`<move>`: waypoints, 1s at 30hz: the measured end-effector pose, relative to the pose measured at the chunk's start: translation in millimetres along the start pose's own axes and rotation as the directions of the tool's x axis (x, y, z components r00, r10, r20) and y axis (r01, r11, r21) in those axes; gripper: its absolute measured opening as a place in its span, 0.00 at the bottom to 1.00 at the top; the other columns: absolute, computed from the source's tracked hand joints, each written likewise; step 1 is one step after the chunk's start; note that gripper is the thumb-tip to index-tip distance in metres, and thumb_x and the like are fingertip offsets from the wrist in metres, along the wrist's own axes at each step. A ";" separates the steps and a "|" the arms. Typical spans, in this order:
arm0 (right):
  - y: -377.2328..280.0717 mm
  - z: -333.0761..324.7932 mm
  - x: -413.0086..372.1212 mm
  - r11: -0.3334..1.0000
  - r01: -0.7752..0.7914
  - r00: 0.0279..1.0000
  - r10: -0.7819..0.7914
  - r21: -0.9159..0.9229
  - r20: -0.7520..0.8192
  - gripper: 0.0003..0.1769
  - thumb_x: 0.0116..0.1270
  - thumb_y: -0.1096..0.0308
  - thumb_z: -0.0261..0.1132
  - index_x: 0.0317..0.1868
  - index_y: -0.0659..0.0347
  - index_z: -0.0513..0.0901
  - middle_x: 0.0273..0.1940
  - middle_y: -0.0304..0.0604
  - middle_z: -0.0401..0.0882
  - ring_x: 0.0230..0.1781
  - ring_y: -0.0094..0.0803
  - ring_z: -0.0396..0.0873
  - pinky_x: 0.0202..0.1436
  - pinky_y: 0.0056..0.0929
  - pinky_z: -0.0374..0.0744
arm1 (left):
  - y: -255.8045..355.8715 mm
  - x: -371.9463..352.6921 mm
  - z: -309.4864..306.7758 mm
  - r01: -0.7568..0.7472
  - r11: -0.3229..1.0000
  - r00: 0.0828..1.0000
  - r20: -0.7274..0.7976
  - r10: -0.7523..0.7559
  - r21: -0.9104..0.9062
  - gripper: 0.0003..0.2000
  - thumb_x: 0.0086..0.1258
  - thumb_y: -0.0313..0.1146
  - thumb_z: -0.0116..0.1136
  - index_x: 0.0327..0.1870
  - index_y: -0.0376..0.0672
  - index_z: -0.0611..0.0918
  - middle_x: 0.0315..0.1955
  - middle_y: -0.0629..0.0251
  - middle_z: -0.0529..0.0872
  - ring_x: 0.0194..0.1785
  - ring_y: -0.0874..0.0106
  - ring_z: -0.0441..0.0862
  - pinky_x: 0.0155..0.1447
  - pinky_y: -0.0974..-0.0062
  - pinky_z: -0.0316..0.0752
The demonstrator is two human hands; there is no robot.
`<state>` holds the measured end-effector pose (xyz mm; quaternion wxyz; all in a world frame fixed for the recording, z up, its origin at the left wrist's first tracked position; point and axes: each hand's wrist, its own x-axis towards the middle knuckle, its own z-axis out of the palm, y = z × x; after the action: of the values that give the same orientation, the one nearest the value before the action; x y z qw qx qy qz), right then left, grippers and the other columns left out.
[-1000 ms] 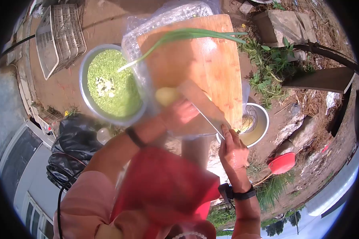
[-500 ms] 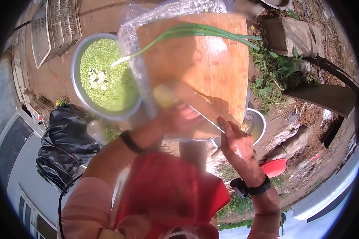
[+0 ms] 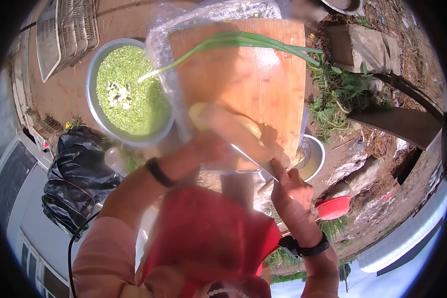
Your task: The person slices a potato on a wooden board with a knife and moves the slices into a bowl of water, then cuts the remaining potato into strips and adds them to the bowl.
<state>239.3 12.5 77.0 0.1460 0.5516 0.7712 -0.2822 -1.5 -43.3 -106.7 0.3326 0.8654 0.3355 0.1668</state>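
Observation:
My right hand (image 3: 292, 192) is closed around the handle end of a broad kitchen knife (image 3: 241, 133), whose blade slants up and left over the near part of the wooden cutting board (image 3: 278, 84). Beside the blade, my left hand (image 3: 211, 149) is blurred, its fingers smeared and partly hidden. Pale yellow food shows on both sides of the knife: a rounded piece (image 3: 198, 114) at the left and a pale piece (image 3: 251, 127) at the right. Across the far part of the board lie long green onions (image 3: 238, 38), their white end reaching over the bowl at the left.
A metal bowl (image 3: 91, 94) of finely chopped greens, with a small white-and-dark heap on top, stands left. Clear plastic (image 3: 160, 44) lies under the board. A white bowl with a whisk (image 3: 320, 161) sits by the near right corner, a red basin (image 3: 334, 207) beyond, plastic crates (image 3: 67, 37) upper left.
The knife and my right hand have shifted slightly down and left in view. My left hand has moved left, and more of the pale piece right of the blade shows.

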 end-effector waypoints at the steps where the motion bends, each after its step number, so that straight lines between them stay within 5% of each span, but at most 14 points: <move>1: -0.8 -4.8 -4.7 0.999 -0.032 0.999 0.032 -0.043 0.006 0.17 0.59 0.71 0.57 0.50 0.49 0.78 0.22 0.44 0.71 0.16 0.40 0.76 0.16 0.38 0.73 | -2.4 -0.6 3.7 0.014 1.000 0.999 0.031 -0.013 -0.025 0.20 0.53 0.33 0.60 0.50 0.43 0.81 0.50 0.59 0.80 0.53 0.62 0.78 0.56 0.60 0.74; 6: 4.6 3.2 6.0 0.999 -0.037 0.997 0.037 0.000 0.065 0.17 0.61 0.70 0.56 0.51 0.50 0.77 0.23 0.44 0.72 0.17 0.41 0.77 0.18 0.38 0.75 | 2.1 27.1 -27.2 -0.043 0.999 0.980 -0.195 0.048 0.031 0.12 0.53 0.32 0.55 0.40 0.47 0.82 0.32 0.71 0.81 0.37 0.71 0.79 0.42 0.69 0.74; 10: 5.2 35.4 32.1 0.998 -0.024 0.997 0.020 0.058 0.074 0.18 0.59 0.71 0.56 0.51 0.50 0.77 0.25 0.45 0.74 0.21 0.41 0.79 0.20 0.38 0.76 | 5.9 48.2 -52.0 -0.096 0.991 0.964 -0.241 0.115 0.091 0.14 0.52 0.32 0.58 0.42 0.45 0.83 0.38 0.68 0.82 0.44 0.68 0.79 0.49 0.68 0.76; 13: 18.0 80.0 60.5 0.977 0.147 0.959 -0.104 0.152 -0.264 0.19 0.58 0.72 0.57 0.51 0.51 0.78 0.26 0.45 0.75 0.23 0.41 0.79 0.21 0.38 0.76 | 8.2 55.5 -58.7 -0.076 0.993 0.968 -0.231 0.094 0.086 0.15 0.51 0.31 0.59 0.42 0.45 0.84 0.39 0.68 0.82 0.46 0.67 0.79 0.50 0.67 0.77; 17: 11.5 62.6 50.7 0.989 0.066 0.986 -0.044 0.134 -0.163 0.19 0.56 0.72 0.58 0.50 0.50 0.78 0.26 0.44 0.75 0.21 0.39 0.79 0.20 0.37 0.76 | 8.5 53.9 -56.5 -0.071 0.989 0.973 -0.211 0.097 0.131 0.16 0.51 0.32 0.59 0.43 0.46 0.84 0.39 0.69 0.83 0.46 0.67 0.80 0.51 0.67 0.77; 19: 4.6 37.7 29.5 0.998 -0.010 1.000 0.011 0.054 -0.027 0.19 0.56 0.72 0.58 0.50 0.50 0.79 0.26 0.44 0.76 0.20 0.39 0.79 0.20 0.38 0.76 | -2.1 40.4 -40.4 -0.009 0.998 0.992 -0.126 0.001 -0.066 0.11 0.52 0.33 0.57 0.38 0.46 0.82 0.32 0.70 0.81 0.39 0.70 0.79 0.46 0.68 0.74; 22: -2.1 -2.0 -3.2 0.997 -0.080 0.996 0.080 -0.011 0.047 0.19 0.58 0.71 0.58 0.51 0.49 0.79 0.24 0.43 0.76 0.18 0.38 0.78 0.19 0.38 0.75 | -1.7 26.7 -22.2 0.008 0.993 0.993 -0.117 -0.022 -0.115 0.07 0.52 0.34 0.56 0.32 0.47 0.80 0.27 0.71 0.77 0.33 0.72 0.77 0.40 0.69 0.72; 27: 7.6 12.8 -7.2 0.994 -0.082 0.997 0.082 0.070 0.010 0.18 0.59 0.71 0.58 0.51 0.50 0.79 0.22 0.43 0.75 0.18 0.40 0.78 0.19 0.39 0.75 | -4.7 32.0 -34.4 -0.043 0.998 0.997 -0.066 0.040 -0.035 0.16 0.53 0.34 0.56 0.44 0.45 0.83 0.41 0.64 0.83 0.48 0.61 0.80 0.54 0.61 0.77; 30: 6.1 41.5 23.9 0.990 -0.053 0.997 0.060 0.128 -0.051 0.20 0.56 0.74 0.57 0.50 0.51 0.79 0.27 0.45 0.77 0.20 0.43 0.79 0.22 0.39 0.77 | -0.8 46.8 -53.4 -0.100 0.993 0.983 -0.150 0.107 0.058 0.16 0.49 0.33 0.57 0.41 0.43 0.83 0.39 0.65 0.83 0.48 0.61 0.80 0.53 0.62 0.77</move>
<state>233.1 7.6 29.4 0.0976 0.5888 0.7396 -0.3110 4.5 14.3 -65.5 0.2748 0.8745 0.3187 0.2414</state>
